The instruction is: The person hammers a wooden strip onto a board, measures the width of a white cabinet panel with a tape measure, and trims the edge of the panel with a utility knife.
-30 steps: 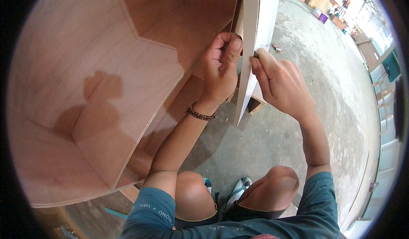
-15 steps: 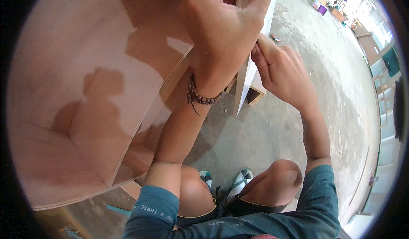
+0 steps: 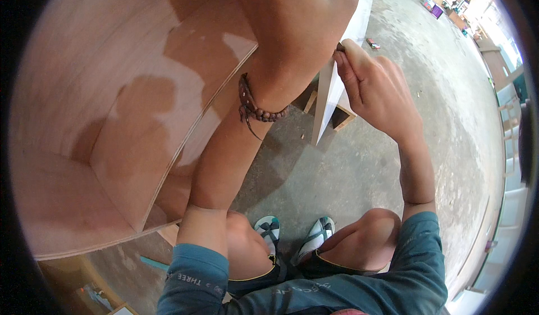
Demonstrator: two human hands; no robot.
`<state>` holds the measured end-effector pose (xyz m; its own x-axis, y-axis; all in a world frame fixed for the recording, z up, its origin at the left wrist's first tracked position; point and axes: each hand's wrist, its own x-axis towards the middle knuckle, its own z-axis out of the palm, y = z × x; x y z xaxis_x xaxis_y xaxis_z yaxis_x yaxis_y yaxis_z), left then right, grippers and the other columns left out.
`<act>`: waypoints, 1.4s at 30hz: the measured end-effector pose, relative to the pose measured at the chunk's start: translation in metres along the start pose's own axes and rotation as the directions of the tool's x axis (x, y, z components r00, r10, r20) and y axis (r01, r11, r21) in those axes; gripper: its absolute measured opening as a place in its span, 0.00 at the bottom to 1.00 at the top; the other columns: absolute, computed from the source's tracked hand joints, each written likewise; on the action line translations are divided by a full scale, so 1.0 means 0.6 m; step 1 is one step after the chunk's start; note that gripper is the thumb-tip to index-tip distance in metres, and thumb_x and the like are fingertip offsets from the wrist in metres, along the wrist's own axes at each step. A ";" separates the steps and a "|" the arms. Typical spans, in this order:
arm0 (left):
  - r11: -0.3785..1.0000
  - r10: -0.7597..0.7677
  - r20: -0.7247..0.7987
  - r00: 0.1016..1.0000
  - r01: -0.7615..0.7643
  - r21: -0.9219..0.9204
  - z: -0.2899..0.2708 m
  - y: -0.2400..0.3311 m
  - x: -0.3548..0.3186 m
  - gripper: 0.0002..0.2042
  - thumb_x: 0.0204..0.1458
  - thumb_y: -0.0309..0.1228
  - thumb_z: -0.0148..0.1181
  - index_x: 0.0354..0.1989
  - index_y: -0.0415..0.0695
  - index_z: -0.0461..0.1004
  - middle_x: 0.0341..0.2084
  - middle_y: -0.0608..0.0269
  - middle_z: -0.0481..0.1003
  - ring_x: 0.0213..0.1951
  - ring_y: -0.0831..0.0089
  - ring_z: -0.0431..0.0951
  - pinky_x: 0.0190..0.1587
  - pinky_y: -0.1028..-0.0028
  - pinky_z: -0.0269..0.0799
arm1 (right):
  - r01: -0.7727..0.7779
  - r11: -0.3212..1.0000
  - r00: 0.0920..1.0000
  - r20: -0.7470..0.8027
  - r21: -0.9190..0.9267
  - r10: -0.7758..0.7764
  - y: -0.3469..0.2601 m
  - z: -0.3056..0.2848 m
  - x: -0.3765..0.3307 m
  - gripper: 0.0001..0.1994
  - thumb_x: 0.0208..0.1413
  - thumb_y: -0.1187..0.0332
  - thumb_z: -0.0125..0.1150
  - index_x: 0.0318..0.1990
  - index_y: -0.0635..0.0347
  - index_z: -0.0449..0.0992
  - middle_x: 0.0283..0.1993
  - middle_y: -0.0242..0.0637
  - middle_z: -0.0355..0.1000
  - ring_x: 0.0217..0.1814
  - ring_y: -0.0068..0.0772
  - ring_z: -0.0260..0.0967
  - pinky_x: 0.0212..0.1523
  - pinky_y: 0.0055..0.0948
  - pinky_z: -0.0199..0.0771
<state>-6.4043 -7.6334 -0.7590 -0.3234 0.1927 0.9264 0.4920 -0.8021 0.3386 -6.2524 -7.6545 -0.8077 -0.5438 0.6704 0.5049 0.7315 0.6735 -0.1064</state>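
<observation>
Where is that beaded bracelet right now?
In the head view the beaded bracelet sits on the wrist of the left hand, centre-left, beside the plywood cabinet and left of the white panel.

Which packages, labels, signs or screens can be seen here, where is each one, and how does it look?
Small flat packet: on the concrete floor past the right hand, oblong, reddish and dark.
Purple box: far on the floor, top right, blocky; details too small to tell.
No signs or screens show.
</observation>
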 end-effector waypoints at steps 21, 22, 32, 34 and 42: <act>0.991 -0.068 -0.034 0.997 0.064 -0.119 0.015 -0.025 -0.006 0.09 0.45 0.20 0.69 0.35 0.34 0.79 0.25 0.58 0.78 0.23 0.71 0.79 0.27 0.73 0.74 | 0.001 1.000 1.000 0.016 -0.009 -0.001 0.008 0.034 -0.030 0.10 0.70 0.64 0.47 0.38 0.60 0.68 0.15 0.46 0.65 0.19 0.52 0.69 0.22 0.43 0.67; 0.998 -0.036 -0.044 0.998 0.033 -0.060 0.011 -0.012 -0.007 0.09 0.44 0.21 0.69 0.34 0.34 0.79 0.24 0.58 0.77 0.23 0.70 0.79 0.27 0.72 0.73 | 0.002 1.000 1.000 0.016 -0.014 -0.002 0.007 0.033 -0.031 0.10 0.70 0.64 0.47 0.38 0.60 0.68 0.15 0.46 0.65 0.19 0.52 0.69 0.23 0.43 0.67; 0.999 -0.031 -0.018 0.999 0.032 0.031 0.001 -0.013 0.002 0.08 0.45 0.27 0.69 0.30 0.37 0.78 0.21 0.57 0.74 0.23 0.60 0.76 0.29 0.64 0.71 | -0.033 0.999 0.997 0.072 -0.042 0.036 0.004 0.039 -0.055 0.10 0.69 0.64 0.48 0.37 0.60 0.67 0.16 0.45 0.65 0.18 0.48 0.70 0.22 0.42 0.67; 0.994 -0.067 0.042 0.997 0.063 0.086 -0.007 -0.005 0.005 0.08 0.46 0.28 0.69 0.29 0.37 0.77 0.22 0.56 0.74 0.24 0.58 0.77 0.29 0.63 0.71 | -0.029 0.997 0.999 0.028 -0.066 0.030 0.004 0.052 -0.064 0.10 0.69 0.64 0.49 0.37 0.60 0.67 0.16 0.44 0.67 0.18 0.48 0.70 0.21 0.41 0.68; 0.967 -0.179 0.266 0.947 0.119 0.226 -0.048 0.004 -0.053 0.10 0.50 0.32 0.69 0.34 0.38 0.78 0.19 0.61 0.75 0.22 0.65 0.76 0.28 0.67 0.71 | -0.099 0.981 0.995 -0.023 -0.169 0.096 -0.011 0.047 -0.070 0.09 0.69 0.62 0.50 0.39 0.57 0.67 0.20 0.45 0.70 0.22 0.52 0.71 0.23 0.46 0.67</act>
<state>-6.4163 -7.6575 -0.7923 -0.1791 0.4766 0.8607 0.6199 -0.6247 0.4749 -6.2461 -7.6784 -0.8525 -0.4612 0.7248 0.5119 0.8405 0.5417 -0.0096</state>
